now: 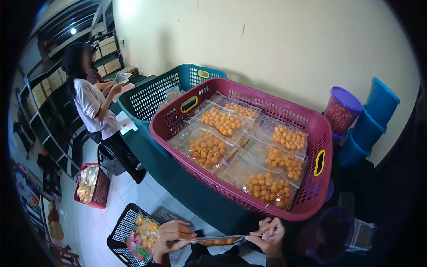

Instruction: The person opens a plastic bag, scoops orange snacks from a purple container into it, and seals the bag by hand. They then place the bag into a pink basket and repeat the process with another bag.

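At the bottom centre, my left hand (173, 239) and my right hand (269, 236) pinch opposite ends of the top edge of a clear plastic bag (220, 240). Orange round snacks show inside the bag. Just beyond my hands, a maroon basket (240, 201) stands on the dark green table (178, 184). Several clear bags of orange snacks (207, 149) lie flat in it.
A teal basket (147, 98) stands behind the maroon one. Blue tubs (367, 129) and a purple-lidded tub (342, 111) are at right. Floor baskets (120, 231) (102, 191) hold packed bags. Two people (95, 95) stand at left.
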A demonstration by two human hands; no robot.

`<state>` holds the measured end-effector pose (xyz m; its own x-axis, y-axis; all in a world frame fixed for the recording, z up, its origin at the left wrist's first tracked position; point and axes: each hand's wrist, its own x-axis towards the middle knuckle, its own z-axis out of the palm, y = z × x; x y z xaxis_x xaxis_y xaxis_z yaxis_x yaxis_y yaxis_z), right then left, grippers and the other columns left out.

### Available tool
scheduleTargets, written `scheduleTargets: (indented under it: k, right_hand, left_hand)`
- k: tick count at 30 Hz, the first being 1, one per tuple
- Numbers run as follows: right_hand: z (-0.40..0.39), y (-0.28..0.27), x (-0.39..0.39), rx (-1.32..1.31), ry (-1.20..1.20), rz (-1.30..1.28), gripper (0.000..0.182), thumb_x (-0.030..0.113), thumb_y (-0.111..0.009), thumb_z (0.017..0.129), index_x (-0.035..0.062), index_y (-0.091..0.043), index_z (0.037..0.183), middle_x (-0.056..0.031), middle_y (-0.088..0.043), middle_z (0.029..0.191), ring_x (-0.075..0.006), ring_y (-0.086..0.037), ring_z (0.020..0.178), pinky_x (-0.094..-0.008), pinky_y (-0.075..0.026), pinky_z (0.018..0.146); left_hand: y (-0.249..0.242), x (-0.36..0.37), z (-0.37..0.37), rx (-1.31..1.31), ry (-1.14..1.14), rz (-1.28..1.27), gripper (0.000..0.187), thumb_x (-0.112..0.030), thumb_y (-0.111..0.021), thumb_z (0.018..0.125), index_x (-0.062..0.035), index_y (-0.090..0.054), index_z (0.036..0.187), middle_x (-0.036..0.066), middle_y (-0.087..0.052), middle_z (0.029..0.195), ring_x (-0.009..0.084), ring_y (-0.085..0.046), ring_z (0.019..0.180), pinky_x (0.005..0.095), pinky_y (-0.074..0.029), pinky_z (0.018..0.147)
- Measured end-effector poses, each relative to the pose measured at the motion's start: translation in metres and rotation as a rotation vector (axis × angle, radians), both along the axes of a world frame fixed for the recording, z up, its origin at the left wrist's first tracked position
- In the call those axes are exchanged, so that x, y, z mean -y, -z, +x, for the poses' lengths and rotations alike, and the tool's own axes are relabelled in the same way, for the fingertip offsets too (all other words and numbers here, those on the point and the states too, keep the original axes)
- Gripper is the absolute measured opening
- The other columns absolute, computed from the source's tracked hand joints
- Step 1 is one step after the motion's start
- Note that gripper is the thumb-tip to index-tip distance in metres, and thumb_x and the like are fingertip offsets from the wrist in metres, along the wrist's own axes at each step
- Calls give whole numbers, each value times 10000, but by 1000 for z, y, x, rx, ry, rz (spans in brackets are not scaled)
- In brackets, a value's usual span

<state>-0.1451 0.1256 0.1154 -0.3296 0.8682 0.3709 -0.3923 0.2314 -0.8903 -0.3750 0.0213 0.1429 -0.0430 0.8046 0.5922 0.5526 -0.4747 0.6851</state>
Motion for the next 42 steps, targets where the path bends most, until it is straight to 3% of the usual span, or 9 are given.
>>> scheduleTargets:
  k: [6, 12, 15, 18, 21, 27, 32, 34, 42]
  right_hand:
    - [-19, -13, 8, -24, 124, 98, 456, -75, -709, 510, 99, -312, 650, -108, -599, 602, -71, -395, 511, -257, -311, 539]
    - [-64, -18, -1, -286, 217, 260, 480, -17, -729, 512, 70, -356, 801, -131, -585, 726, -123, -479, 632, -275, -350, 582]
    - [-87, -32, 2, 67, 84, 243, 515, 101, -749, 552, 7, -441, 954, -156, -552, 901, -246, -520, 921, -333, -381, 824]
    - [-103, -40, 1, 529, -156, 147, 398, 121, -714, 611, -10, -541, 944, -99, -580, 811, -148, -565, 786, -250, -430, 700]
    - [-118, -23, 12, 651, -86, 20, 326, 100, -697, 628, 9, -576, 916, -77, -572, 714, -115, -560, 667, -237, -431, 608]
    - [-105, -38, 38, 340, 379, 109, 252, -7, -624, 669, -15, -558, 912, -85, -574, 790, -120, -554, 698, -223, -438, 616]
    - [-79, -69, 36, 15, 866, -44, 201, 65, -515, 736, 6, -496, 927, -12, -512, 774, -83, -479, 672, -195, -380, 608]
    - [-44, -90, 24, -22, 807, 41, 363, 34, -451, 775, -33, -383, 1125, -86, -511, 996, -147, -512, 904, -257, -406, 798]
    - [-7, -192, -104, 526, 566, -72, 223, 57, -456, 771, 16, -512, 983, -33, -533, 887, -115, -498, 789, -224, -378, 719]
  left_hand:
    - [-18, -30, -44, -132, 176, 52, 99, -128, -666, 616, -68, -627, 685, 30, -613, 681, 153, -591, 642, 351, -456, 701]
    - [-17, -58, -57, 455, 355, 179, 103, -44, -663, 627, 26, -603, 672, 150, -595, 656, 205, -586, 575, 289, -483, 550]
    - [-8, -68, -78, 668, 274, 287, 154, -98, -646, 674, 33, -574, 638, 125, -561, 618, 182, -553, 522, 262, -464, 476]
    - [-8, -76, -101, 921, 192, 271, 221, -151, -599, 726, 45, -524, 657, 110, -487, 624, 172, -510, 485, 257, -435, 406]
    - [2, -89, -124, 942, 258, 188, 227, -190, -571, 754, 13, -469, 747, 91, -478, 664, 153, -492, 505, 263, -438, 393]
    - [8, -106, -137, 735, 561, -92, 629, -436, -526, 738, 54, -382, 1105, 171, -489, 1012, 237, -527, 863, 369, -437, 752]
    - [17, -104, -146, 808, 672, -253, 459, -218, -557, 751, 39, -404, 1099, 164, -432, 1102, 211, -519, 880, 321, -420, 769]
    - [22, -101, -150, 739, 659, -296, 406, -163, -565, 744, 30, -433, 1076, 151, -436, 1079, 206, -518, 880, 320, -413, 785]
    - [43, -88, -160, 526, 584, -454, 303, -132, -553, 736, 9, -501, 1000, 148, -472, 1021, 192, -509, 881, 340, -406, 810]
